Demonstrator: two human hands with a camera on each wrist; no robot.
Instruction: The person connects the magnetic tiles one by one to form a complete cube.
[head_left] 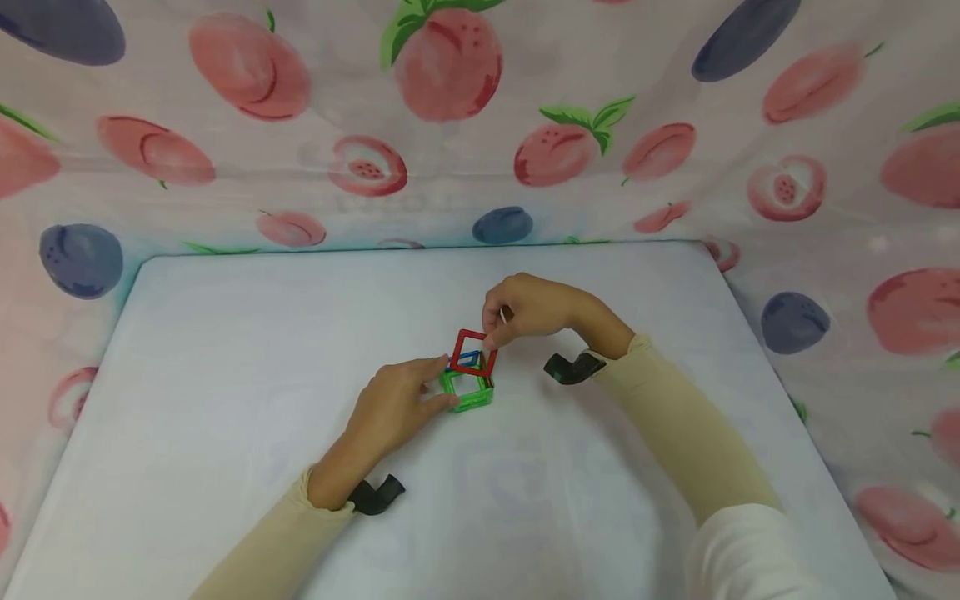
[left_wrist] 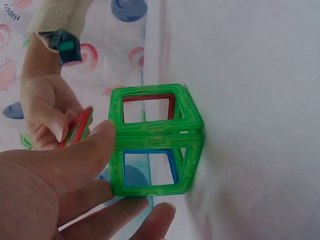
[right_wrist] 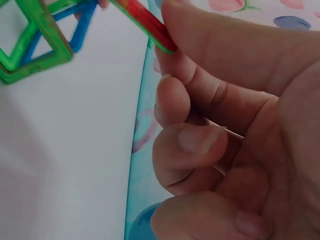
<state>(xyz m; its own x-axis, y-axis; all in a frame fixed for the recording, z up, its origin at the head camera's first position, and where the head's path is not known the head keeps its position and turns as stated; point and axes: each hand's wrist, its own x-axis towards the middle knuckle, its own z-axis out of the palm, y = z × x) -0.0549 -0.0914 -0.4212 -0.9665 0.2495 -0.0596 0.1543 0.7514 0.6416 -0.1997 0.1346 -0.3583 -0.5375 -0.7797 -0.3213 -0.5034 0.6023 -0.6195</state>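
A small box of magnetic building tiles (head_left: 472, 402) stands on the white table, its green square frames (left_wrist: 157, 130) facing the left wrist view. A blue tile (left_wrist: 173, 167) and a red side show through the openings. My left hand (head_left: 390, 408) grips the box from the left, thumb against a green frame and fingers around the far side. Just above the box, a red square magnetic tile (head_left: 471, 372) is tilted, pinched at one corner between thumb and index finger of my right hand (head_left: 532, 304). A green edge runs along this red tile (right_wrist: 147, 20) in the right wrist view.
The white tabletop (head_left: 225, 375) extends around both hands. A fruit-print cloth (head_left: 442, 192) hangs behind it and along its sides. Black wrist mounts (head_left: 573, 368) sit on both sleeves.
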